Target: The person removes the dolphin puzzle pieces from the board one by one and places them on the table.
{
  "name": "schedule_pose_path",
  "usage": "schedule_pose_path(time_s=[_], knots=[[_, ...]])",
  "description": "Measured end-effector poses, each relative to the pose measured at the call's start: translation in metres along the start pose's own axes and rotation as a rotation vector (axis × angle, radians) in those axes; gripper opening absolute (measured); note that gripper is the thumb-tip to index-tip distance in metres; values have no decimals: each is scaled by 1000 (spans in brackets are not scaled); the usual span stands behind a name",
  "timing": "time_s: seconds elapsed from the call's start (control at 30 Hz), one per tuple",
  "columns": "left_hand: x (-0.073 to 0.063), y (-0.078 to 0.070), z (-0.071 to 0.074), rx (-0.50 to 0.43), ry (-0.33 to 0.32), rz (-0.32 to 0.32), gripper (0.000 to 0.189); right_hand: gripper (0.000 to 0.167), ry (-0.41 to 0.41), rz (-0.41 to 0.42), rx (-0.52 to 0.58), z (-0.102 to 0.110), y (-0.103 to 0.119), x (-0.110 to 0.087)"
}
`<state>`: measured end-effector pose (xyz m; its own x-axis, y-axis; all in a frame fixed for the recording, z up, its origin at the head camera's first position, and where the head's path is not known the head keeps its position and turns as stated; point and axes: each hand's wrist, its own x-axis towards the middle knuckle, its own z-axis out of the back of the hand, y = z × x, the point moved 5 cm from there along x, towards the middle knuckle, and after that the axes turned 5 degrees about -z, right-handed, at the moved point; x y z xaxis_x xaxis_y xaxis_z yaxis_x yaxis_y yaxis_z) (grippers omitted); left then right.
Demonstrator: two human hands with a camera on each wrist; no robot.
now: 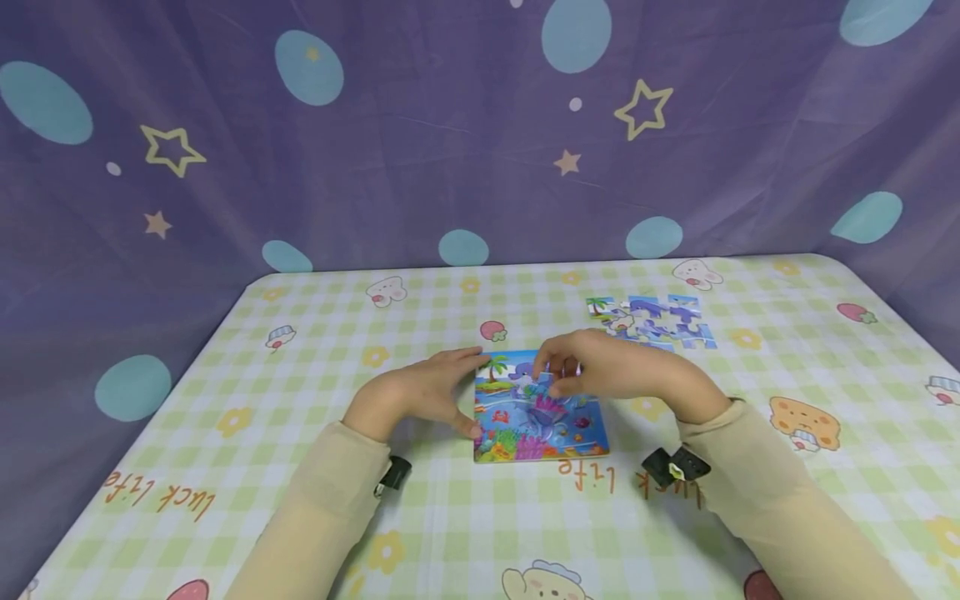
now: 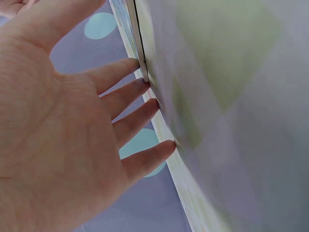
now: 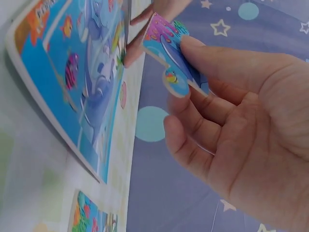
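Observation:
A dolphin picture puzzle board lies flat on the table. Above it my right hand pinches a puzzle piece between thumb and fingers. Pink coral, a small yellow fish and part of a blue shape are printed on that piece, which is tilted in the right wrist view. My left hand rests along the board's left side, fingers spread, thumb at the lower left edge. In the left wrist view its fingertips meet the tabletop beside the board's thin edge.
Several puzzle pieces lie loosely grouped behind the right hand, with dolphins and a palm tree on them. A green-checked cloth with printed cartoons covers the table. Behind it hangs a purple curtain.

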<state>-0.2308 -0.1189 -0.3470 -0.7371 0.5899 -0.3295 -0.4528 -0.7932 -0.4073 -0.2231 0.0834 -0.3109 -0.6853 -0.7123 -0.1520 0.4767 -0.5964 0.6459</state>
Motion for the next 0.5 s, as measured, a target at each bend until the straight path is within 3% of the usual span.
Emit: schedule_pose_path(time_s=[0.5], knots=[[-1,-2,0,-3,-1,-5,105,18,-54,-55,30,18,-14,-9]])
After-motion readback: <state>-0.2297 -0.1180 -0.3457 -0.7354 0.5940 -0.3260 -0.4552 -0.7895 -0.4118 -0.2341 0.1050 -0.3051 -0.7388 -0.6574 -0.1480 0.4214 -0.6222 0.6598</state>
